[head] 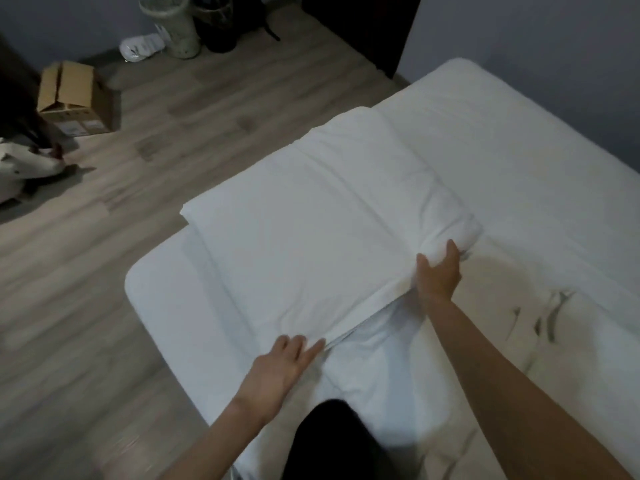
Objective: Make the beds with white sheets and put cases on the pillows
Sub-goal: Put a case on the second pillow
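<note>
A white pillow in a white case (311,230) lies across the white-sheeted bed (519,150). My right hand (438,271) grips the pillow's near right corner, thumb on top and fingers curled round the bunched cloth. My left hand (280,365) lies flat with straight fingers on the open edge of the case at the near left, pressing the layered hem. Loose white fabric (381,368) spills from under the pillow toward me.
The wooden floor (173,133) lies left of the bed. On it stand a cardboard box (74,98), a pale bin (173,26), a dark bin (216,22) and a white bundle (140,46). A dark doorway (363,26) opens behind the bed. Crumpled cloth (20,168) lies at the far left.
</note>
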Tool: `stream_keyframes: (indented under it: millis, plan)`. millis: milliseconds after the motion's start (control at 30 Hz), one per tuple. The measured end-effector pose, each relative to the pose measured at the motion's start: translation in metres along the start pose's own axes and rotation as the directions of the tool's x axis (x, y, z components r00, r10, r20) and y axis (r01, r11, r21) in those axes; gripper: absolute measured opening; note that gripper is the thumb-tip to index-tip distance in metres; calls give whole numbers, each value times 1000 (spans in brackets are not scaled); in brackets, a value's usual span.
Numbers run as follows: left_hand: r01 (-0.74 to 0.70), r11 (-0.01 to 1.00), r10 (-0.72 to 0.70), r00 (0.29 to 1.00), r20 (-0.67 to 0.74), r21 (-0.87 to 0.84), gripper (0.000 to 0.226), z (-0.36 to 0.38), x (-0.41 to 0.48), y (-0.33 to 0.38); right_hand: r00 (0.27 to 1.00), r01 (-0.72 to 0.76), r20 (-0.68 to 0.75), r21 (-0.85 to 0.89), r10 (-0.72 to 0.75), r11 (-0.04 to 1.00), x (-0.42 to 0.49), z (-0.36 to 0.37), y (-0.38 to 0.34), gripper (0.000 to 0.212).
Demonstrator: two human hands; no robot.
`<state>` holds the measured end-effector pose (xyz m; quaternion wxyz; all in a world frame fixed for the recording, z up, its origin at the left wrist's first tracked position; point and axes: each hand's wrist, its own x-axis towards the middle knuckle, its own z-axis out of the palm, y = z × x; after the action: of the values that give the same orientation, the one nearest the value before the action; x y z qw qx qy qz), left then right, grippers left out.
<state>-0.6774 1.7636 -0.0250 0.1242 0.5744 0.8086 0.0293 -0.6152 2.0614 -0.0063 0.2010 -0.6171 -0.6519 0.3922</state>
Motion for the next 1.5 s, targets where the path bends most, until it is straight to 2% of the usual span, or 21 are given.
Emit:
stream_keyframes:
  millis: [67,167,300,367,433,467,500,567,600,633,700,800,933,967,1067,1133,1167,1233,1300,1400,1500]
  plan:
    - [52,996,-47,997,68,-73,101,20,-8,-3,992,-101,72,-25,102,995,0,6,15,69]
    - [182,929,-149,981,126,-322,90,24,1,-21,974,-218,75,25,215,976,4,25,11,82]
    - [185,836,-76,972,224,-517,69,7,13,-28,890,-438,163,46,425,898,6,49,2,116]
    - [216,784,-192,976,104,-582,49,-2,10,-27,862,-499,158,98,482,861,6,55,1,127]
    - [293,685,-453,888,-75,-667,44,-8,8,-26,844,-536,119,157,522,830,8,61,1,133]
    - [350,594,-598,795,-106,-725,49,-12,11,-26,844,-536,110,184,524,824,8,64,1,132]
    - [417,447,-723,689,-46,-791,62,-15,16,-29,843,-536,89,221,530,815,7,67,0,129]
    - [526,34,-793,531,297,-850,99,-18,31,-40,822,-561,73,273,564,782,8,72,5,136]
    - [527,-105,-747,518,416,-844,114,-19,38,-47,823,-560,83,286,562,777,8,73,8,143]
    - [499,-189,-700,536,472,-846,125,-17,43,-53,833,-547,97,297,545,783,8,73,11,147]
    - [448,-278,-668,546,506,-850,130,-13,48,-63,849,-520,114,353,515,778,12,72,16,153]
    - [401,-338,-698,499,513,-851,130,-6,55,-70,853,-520,203,416,481,746,19,74,7,165]
    - [209,-426,-718,514,469,-880,110,-21,73,-67,816,-553,410,351,407,756,56,89,7,140]
    - [167,-449,-715,522,465,-878,103,-30,79,-65,819,-534,443,358,364,766,66,89,2,127]
    - [96,-505,-693,547,469,-858,99,-54,96,-55,879,-443,397,469,265,764,56,63,-65,90]
    - [110,-508,-661,587,468,-855,107,-60,101,-39,952,-297,263,658,158,692,65,41,-92,72]
    - [139,-491,-645,606,466,-860,111,-57,102,-27,973,-228,188,679,135,697,68,34,-96,69]
    - [230,-448,-635,599,488,-864,119,-41,101,-2,982,-190,102,621,162,760,63,17,-79,81]
    - [306,-445,-641,548,538,-842,126,-20,95,12,949,-308,108,521,297,796,55,8,-37,95]
    - [396,-538,-546,509,665,-744,125,2,76,9,869,-492,214,271,446,827,28,10,22,99]
    - [476,-576,-390,554,735,-664,123,8,66,4,845,-515,321,271,428,814,10,22,40,113]
